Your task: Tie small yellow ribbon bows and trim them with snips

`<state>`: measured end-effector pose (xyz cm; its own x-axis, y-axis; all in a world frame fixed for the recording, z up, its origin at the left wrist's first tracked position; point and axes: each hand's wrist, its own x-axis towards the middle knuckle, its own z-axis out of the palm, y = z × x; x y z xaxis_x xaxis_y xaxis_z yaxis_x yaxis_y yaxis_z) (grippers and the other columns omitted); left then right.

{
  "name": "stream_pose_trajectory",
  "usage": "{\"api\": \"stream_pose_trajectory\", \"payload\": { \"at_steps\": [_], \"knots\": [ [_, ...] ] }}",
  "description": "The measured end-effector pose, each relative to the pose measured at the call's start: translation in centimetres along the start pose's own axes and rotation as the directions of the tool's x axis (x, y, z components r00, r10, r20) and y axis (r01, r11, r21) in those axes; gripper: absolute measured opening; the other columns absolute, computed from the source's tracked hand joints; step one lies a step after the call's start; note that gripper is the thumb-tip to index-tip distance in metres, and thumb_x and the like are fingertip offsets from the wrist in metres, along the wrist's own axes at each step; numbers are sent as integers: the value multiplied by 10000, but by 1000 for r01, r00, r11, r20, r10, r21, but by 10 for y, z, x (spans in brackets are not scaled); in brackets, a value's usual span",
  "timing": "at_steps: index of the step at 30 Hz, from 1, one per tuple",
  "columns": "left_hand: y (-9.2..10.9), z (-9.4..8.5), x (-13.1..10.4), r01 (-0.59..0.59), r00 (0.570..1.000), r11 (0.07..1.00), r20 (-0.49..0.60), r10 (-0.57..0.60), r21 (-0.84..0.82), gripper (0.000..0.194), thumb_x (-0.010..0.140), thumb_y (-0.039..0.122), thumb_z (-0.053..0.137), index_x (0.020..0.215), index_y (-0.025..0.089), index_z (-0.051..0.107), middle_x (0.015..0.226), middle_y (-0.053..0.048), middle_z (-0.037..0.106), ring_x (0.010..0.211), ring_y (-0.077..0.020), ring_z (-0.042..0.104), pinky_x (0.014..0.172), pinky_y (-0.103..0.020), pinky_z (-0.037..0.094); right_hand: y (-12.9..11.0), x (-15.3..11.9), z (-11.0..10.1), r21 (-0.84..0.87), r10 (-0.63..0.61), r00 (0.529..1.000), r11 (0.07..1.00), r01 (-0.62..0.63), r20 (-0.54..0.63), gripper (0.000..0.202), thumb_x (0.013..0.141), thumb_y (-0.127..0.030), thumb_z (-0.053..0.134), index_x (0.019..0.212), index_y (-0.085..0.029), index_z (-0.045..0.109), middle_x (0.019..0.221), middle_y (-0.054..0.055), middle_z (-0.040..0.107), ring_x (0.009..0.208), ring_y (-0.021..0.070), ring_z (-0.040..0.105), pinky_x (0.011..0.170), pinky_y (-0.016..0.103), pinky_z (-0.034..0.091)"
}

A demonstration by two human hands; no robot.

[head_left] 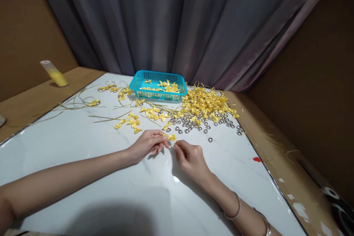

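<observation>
Near the middle of the white tabletop, my left hand pinches a small yellow ribbon bow between thumb and fingers. My right hand, just right of it, is closed on a thin cord at the bow's lower side. Beyond the hands lie loose yellow bows and many small silver rings. A large heap of yellow bows with thin gold cords sits at the back right.
A turquoise basket holding yellow bows stands at the back by a grey curtain. Loose cords lie at the left. A yellow-filled tube is at far left, a red piece at right, black scissors at lower right.
</observation>
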<state>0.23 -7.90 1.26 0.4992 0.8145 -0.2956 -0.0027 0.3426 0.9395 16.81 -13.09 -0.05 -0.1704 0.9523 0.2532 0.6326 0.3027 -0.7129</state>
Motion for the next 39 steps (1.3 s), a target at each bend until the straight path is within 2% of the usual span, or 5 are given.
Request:
{"api": "stream_pose_trajectory", "payload": {
  "at_steps": [9, 15, 21, 31, 39],
  "knots": [
    [-2, 0, 1, -19, 999, 1000, -30, 19, 21, 246, 733, 324, 607, 615, 109, 588, 390, 53, 432, 323, -26, 300, 332, -157, 184, -8, 0, 11, -85, -47, 994, 996, 39, -94, 234, 827, -178, 342, 690, -158, 530, 467, -18, 459, 380, 94, 354, 439, 215, 287],
    [-4, 0, 0, -55, 998, 997, -40, 57, 51, 256, 747, 333, 584, 607, 120, 567, 373, 61, 417, 323, -30, 281, 342, -164, 180, -9, 1, 14, -120, -63, 993, 991, 51, -100, 211, 802, -146, 334, 678, -168, 502, 466, -24, 447, 379, 95, 326, 438, 214, 277],
    [-12, 2, 0, -191, 978, 960, -44, 204, 203, 282, 811, 349, 554, 635, 128, 554, 404, 52, 463, 359, -43, 347, 415, -175, 306, -6, 1, 15, -159, -65, 995, 986, 53, -77, 181, 778, -126, 345, 671, -174, 482, 460, -30, 416, 388, 99, 306, 435, 216, 261],
    [-18, 2, -7, -248, 963, 926, -36, 269, 284, 281, 844, 374, 521, 695, 136, 533, 532, 17, 553, 365, -48, 397, 406, -183, 341, -6, 3, 14, -154, -76, 994, 986, 63, -79, 156, 717, -107, 332, 669, -184, 459, 466, -19, 445, 391, 108, 347, 444, 215, 266],
    [-21, 6, -11, -273, 956, 889, -3, 295, 369, 244, 859, 364, 500, 747, 151, 537, 569, 30, 547, 389, -52, 400, 404, -183, 339, -8, 4, 15, -72, -19, 996, 997, 13, -82, 150, 774, -145, 368, 690, -175, 488, 484, -17, 481, 395, 101, 360, 446, 214, 274]
  ]
}}
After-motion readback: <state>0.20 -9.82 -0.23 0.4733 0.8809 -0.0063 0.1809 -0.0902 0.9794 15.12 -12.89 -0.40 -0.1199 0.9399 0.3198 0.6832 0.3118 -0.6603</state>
